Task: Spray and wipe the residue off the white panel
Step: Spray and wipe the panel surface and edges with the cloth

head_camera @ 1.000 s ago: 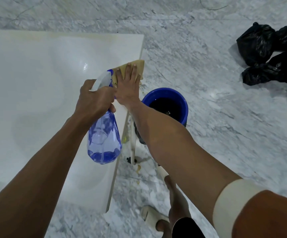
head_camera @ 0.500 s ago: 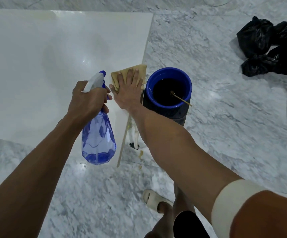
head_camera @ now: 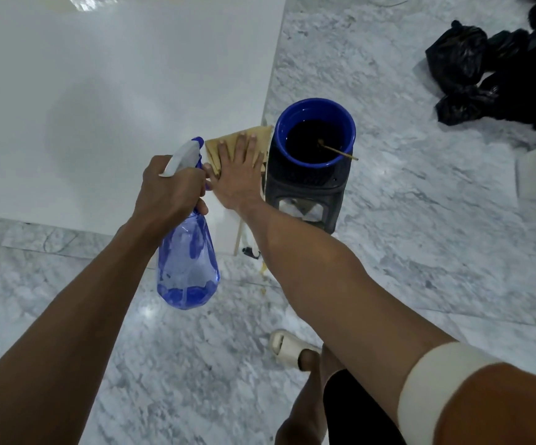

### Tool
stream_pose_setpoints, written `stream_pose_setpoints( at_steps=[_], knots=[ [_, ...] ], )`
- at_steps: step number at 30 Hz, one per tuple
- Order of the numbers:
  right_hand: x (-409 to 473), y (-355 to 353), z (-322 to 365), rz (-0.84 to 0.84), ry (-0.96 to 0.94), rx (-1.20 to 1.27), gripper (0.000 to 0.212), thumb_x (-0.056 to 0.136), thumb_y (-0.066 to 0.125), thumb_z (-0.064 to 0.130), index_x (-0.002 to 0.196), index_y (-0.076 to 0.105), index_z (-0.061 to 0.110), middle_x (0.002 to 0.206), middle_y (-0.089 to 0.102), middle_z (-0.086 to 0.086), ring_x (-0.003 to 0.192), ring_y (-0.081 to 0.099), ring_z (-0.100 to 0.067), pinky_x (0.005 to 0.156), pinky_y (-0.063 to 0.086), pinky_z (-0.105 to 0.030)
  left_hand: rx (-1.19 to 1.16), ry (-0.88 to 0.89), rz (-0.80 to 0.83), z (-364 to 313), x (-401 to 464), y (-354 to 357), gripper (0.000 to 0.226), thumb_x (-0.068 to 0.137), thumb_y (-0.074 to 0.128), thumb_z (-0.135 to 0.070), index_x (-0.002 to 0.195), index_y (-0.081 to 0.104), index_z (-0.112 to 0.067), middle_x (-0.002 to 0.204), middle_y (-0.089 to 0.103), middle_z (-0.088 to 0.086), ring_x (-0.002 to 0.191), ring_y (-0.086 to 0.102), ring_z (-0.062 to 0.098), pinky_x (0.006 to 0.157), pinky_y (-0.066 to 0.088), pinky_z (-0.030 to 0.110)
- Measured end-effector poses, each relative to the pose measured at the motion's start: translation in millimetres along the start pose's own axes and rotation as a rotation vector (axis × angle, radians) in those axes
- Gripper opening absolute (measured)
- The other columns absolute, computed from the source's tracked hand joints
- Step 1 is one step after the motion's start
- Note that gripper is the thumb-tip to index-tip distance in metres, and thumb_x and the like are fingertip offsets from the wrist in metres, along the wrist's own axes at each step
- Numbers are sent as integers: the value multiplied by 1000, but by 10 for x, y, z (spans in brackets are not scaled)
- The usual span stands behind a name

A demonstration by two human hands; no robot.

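Panel (head_camera: 115,91): white, glossy, lying flat; its long axis runs left to right across the view. Residue too faint to make out.
Cloth (head_camera: 228,142): tan, on the panel at its right edge, toward the near right corner, just beside the bucket (head_camera: 315,104).
Right hand (head_camera: 239,175): fingers straight and spread, palm pressing the cloth flat.
Left hand (head_camera: 167,191): curled round the neck of the bottle (head_camera: 188,264); nozzle points away from the person over the panel, body hangs past the near edge.
Key relation: unwiped panel lies left of and beyond the cloth; the right hand is nearer the edge, the left nearer the panel's middle.
Next move, judged: a wipe leftward or along the right edge, with spray ahead of the cloth.
Change: cloth and right hand now sit closer to the near right corner than before; more of the far edge shows; both grips unchanged.
Bucket: blue rim, dark liquid, a thin stick inside.
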State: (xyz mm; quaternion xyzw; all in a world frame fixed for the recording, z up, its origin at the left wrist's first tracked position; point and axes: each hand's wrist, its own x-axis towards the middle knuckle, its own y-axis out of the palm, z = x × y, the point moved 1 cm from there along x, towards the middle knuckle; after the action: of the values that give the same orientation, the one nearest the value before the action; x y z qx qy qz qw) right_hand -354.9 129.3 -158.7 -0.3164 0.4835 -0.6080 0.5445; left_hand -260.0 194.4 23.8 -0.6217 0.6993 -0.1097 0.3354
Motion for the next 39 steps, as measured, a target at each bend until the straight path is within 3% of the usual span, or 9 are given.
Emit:
stream_pose_setpoints(
  at_steps=[16,20,23,25,27,29,31,34,39],
  knots=[
    [-1440,379,337,-14,-9,53,67,101,20,57,156,17,20,163,-5,-22,148,-12,-44,119,2,-59,-34,6,-33,603,-821,-178,21,75,49,-9,87,67,-9,94,74,24,56,62,19,66,61,36],
    [-1826,540,395,-4,-48,60,68,100,22,59,156,15,22,162,-8,-22,148,-15,-44,119,4,-60,-16,68,-24,703,-1176,-213,21,73,49,-5,77,68,1,84,71,32,46,60,20,58,58,34],
    [-2116,673,451,34,-70,82,74,98,32,60,157,11,21,161,-12,-24,146,-20,-45,117,-7,-60,-14,82,5,737,-1472,-223,19,76,48,-1,74,67,3,71,65,30,39,57,15,52,53,30],
    [-2262,780,461,90,-102,228,69,100,31,55,157,14,20,162,-7,-24,147,-17,-44,118,-12,-58,-30,66,-6,737,-1640,-221,20,78,47,1,73,66,-2,60,59,18,35,54,10,46,50,25],
    [-2419,766,480,117,-130,366,60,103,28,49,156,18,23,162,4,-23,149,-7,-42,120,0,-60,-41,44,-26,713,-1770,-245,19,78,48,1,73,66,-4,61,59,15,35,53,9,43,49,22],
    [-2548,424,437,201,-60,895,51,105,24,50,153,25,34,159,26,-13,148,20,-35,119,21,-52,-62,17,-17,677,-1860,-289,18,76,47,0,75,65,-2,73,66,21,36,55,12,46,50,24],
    [-2643,-3,306,223,210,1363,57,99,19,63,149,32,38,148,48,-5,135,46,-28,107,43,-47,-84,-6,8,620,-1911,-329,21,77,46,-2,83,66,3,86,71,24,38,56,15,45,50,24],
    [-2653,-486,-94,249,568,1768,84,88,23,77,144,45,19,141,54,-11,126,53,-28,111,39,-48,-99,4,49,500,-1988,-291,20,81,47,-2,86,66,4,92,73,24,40,56,14,44,49,23],
    [-2531,-1181,-861,172,656,2067,72,95,33,68,133,59,13,134,61,-12,122,59,-29,101,48,-45,-62,-87,100,191,-1752,-29,17,88,52,-5,78,66,-6,87,75,17,37,57,13,46,49,23]
  ],
)
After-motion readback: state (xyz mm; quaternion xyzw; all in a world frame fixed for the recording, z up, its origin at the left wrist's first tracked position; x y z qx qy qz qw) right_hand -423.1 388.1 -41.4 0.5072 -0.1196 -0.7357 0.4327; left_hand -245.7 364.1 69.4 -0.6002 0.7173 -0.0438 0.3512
